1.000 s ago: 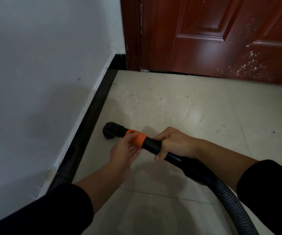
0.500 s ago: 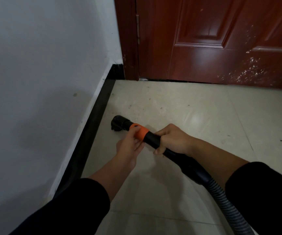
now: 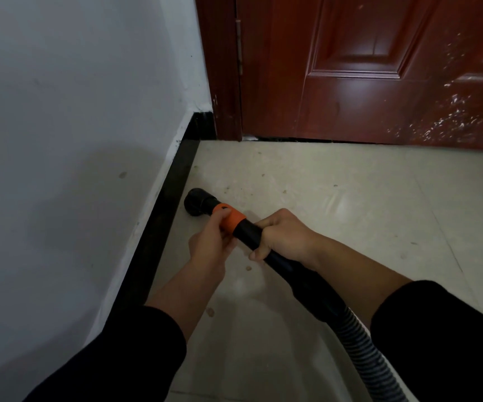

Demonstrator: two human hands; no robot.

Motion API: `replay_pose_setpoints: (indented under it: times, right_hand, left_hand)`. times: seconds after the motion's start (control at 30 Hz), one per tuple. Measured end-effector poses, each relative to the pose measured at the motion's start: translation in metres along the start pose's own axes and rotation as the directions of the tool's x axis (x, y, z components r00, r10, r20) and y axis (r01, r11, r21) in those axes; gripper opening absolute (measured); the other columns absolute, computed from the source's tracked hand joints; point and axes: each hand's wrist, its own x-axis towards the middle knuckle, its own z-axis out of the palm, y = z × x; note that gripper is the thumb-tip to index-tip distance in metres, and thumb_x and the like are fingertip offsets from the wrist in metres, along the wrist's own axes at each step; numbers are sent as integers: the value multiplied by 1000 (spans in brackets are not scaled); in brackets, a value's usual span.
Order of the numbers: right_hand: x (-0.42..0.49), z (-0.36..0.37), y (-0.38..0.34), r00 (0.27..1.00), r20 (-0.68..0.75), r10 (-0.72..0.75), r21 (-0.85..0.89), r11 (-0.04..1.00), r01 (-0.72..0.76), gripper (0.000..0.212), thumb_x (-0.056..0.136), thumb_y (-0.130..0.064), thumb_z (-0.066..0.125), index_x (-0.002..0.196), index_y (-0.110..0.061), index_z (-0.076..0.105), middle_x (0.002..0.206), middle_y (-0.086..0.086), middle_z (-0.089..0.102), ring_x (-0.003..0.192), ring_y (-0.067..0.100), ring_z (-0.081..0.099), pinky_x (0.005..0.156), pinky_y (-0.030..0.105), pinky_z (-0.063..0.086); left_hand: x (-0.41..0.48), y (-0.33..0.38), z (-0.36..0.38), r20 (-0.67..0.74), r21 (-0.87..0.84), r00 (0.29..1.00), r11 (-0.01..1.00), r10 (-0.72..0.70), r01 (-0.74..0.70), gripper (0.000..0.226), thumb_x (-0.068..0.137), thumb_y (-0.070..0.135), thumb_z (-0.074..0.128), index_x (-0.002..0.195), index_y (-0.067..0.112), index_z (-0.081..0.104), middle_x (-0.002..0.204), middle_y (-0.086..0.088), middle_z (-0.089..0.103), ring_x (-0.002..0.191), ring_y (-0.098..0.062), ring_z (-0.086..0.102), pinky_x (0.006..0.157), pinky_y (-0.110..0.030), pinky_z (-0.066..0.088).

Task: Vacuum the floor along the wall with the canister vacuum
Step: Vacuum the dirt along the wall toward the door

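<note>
The black vacuum nozzle (image 3: 196,202) sits on the pale tiled floor (image 3: 336,216), right beside the black skirting board (image 3: 165,204). Behind it the wand carries an orange collar (image 3: 232,221), and my left hand (image 3: 210,242) grips the wand there, thumb over the collar. My right hand (image 3: 285,236) grips the black wand tube (image 3: 247,232) just behind it. A ribbed grey hose (image 3: 362,349) runs from the wand to the lower right. The canister is out of view.
A white wall (image 3: 69,140) fills the left side. A dark red wooden door (image 3: 379,71) and its frame (image 3: 220,68) close off the far end. Small specks of dirt lie on the tiles near the nozzle and the corner.
The nozzle has moved forward along the skirting board toward the door corner, and both hands travelled with it. The grips look the same.
</note>
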Motion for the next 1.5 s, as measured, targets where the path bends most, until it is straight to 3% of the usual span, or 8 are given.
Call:
replay_pose_setpoints:
  times: [0.17, 0.33, 0.77, 0.9, 1.0, 1.23, 1.4, 1.5]
  right_hand:
    - [4, 1, 0, 1000, -3, -8, 10, 1000, 8, 21, 65, 4, 75, 85, -2, 77, 65, 7, 63, 63, 18, 60, 61, 24, 49]
    - [3, 2, 0, 1000, -1, -18, 3, 1000, 18, 17, 67, 1, 76, 84, -3, 75, 67, 5, 62, 68, 20, 60, 63, 25, 48]
    - [-26, -30, 20, 998, -53, -18, -49, 999, 15, 20, 66, -2, 77, 86, -1, 74, 70, 9, 63, 66, 22, 61, 69, 33, 51]
    - [-34, -41, 28, 997, -76, -10, -59, 998, 5, 23, 65, -2, 76, 88, 0, 74, 70, 10, 63, 65, 23, 61, 74, 40, 55]
    - [-42, -48, 35, 997, -82, -3, -88, 996, -4, 21, 67, 0, 75, 88, 2, 73, 68, 10, 62, 64, 23, 61, 69, 36, 53]
    - [-55, -57, 51, 996, -84, -12, -113, 994, 2, 20, 69, 0, 75, 89, 1, 72, 69, 10, 62, 64, 22, 60, 66, 33, 51]
    - [-64, -45, 56, 991, -99, -92, -326, 944, 55, 18, 71, -4, 71, 81, -12, 58, 68, 1, 55, 58, 13, 53, 53, 21, 41]
    - [-73, -30, 62, 977, -96, -191, -550, 828, 108, 26, 76, -6, 65, 93, -15, 47, 78, 0, 51, 62, 15, 50, 50, 22, 35]
  left_hand:
    - [6, 1, 0, 4, -9, 1000, 1000, 2, -2, 36, 84, 22, 71, 114, 5, 63, 108, -14, 68, 97, -22, 67, 75, -28, 55]
    - [9, 0, 1, 10, 9, 1000, 1000, 8, -8, 40, 84, 23, 71, 118, 6, 61, 112, -15, 67, 103, -26, 65, 91, -37, 55]
    - [-14, -22, 34, 88, 11, 995, 999, -40, 39, 43, 83, 23, 72, 119, 3, 60, 112, -15, 66, 104, -26, 66, 96, -40, 53]
    - [-23, -29, 45, 104, 7, 993, 998, -55, 55, 37, 84, 23, 72, 115, 4, 62, 104, -12, 67, 99, -23, 66, 89, -33, 54]
    - [-28, -36, 53, 125, 28, 990, 998, -64, 61, 36, 84, 24, 71, 115, 7, 62, 102, -10, 68, 96, -20, 66, 81, -29, 54]
    - [-42, -49, 65, 125, 61, 988, 994, -94, 86, 29, 85, 23, 72, 107, 7, 60, 89, -3, 63, 83, -12, 61, 80, -27, 51]
    - [-48, -51, 62, 104, 61, 990, 994, -94, 88, 25, 85, 21, 71, 101, 8, 58, 87, -2, 61, 79, -11, 60, 68, -24, 51]
    - [-49, -50, 56, 71, 66, 995, 996, -73, 68, 28, 84, 20, 72, 102, 8, 55, 87, -3, 59, 78, -12, 59, 60, -22, 48]
